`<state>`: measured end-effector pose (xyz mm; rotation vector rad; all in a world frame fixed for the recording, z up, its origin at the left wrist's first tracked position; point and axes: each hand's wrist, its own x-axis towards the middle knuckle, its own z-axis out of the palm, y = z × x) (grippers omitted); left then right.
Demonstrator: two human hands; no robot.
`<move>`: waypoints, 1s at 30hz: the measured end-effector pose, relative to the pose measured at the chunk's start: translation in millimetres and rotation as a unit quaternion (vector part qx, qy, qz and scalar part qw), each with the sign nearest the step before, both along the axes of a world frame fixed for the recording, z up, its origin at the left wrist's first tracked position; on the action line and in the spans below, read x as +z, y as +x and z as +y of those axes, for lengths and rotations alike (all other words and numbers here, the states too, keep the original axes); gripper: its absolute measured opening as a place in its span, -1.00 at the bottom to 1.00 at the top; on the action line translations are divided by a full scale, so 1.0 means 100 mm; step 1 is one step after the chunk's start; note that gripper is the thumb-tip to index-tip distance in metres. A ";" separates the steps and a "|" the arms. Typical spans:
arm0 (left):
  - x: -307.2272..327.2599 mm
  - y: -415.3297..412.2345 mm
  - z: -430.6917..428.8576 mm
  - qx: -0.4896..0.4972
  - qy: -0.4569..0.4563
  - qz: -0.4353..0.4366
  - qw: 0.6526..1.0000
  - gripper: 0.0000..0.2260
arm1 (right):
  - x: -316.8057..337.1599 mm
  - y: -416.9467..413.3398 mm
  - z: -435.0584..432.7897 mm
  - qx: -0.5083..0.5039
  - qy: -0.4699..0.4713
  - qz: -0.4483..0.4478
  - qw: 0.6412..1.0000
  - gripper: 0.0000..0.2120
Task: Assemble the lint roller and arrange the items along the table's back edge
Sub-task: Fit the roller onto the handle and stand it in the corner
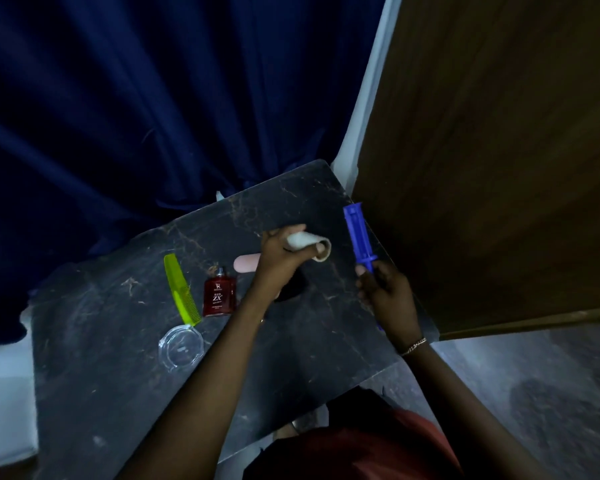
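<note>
Assembly step in hand; arranging not yet begun, by my read.

My left hand is closed around the white sticky roll, held above the dark marble counter. The roll's open cardboard end faces right, toward the other part. One fingertip sits at the mouth of the core.

My right hand grips the blue roller handle by its lower stem, fingers wrapped. The spindle end points up and away, toward the counter's far right corner, beside the brown wooden panel. Roll and spindle are near each other but apart, and not in line: the roll lies roughly crosswise to the spindle.

Next move, as I judge it: turn the roll so its bore lines up with the spindle tip, clear that fingertip from the opening, then slide the roll on along the spindle. Tilt is the thing to watch; a skewed core could bind on the ribs.

Still lying mid-counter: yellow-green comb, red perfume bottle just right of it, a clear round lid or dish touching the comb's near end, and a pale pink cylinder partly hidden behind my left wrist. A dark object under the left forearm I cannot identify. None sits at the back edge by the blue curtain yet.
</note>
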<state>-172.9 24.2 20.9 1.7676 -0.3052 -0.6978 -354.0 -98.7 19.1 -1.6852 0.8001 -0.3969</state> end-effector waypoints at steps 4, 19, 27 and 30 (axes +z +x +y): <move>0.23 -0.05 0.29 0.132 -0.171 0.123 0.969 -0.81 | 0.23 -0.01 0.26 0.051 -0.047 -0.017 0.997 -0.81; 0.74 -0.19 1.16 0.329 -0.296 0.203 0.873 -0.64 | 0.72 -0.13 1.21 0.182 -0.219 -0.019 0.958 -0.83; 0.78 -0.29 1.54 0.316 -0.288 0.088 0.900 -0.51 | 0.92 -0.15 1.42 0.218 -0.248 0.052 0.943 -0.81; 0.77 -0.27 1.68 0.301 -0.226 -0.023 0.926 -0.52 | 1.05 -0.12 1.45 0.232 -0.269 0.087 0.931 -0.82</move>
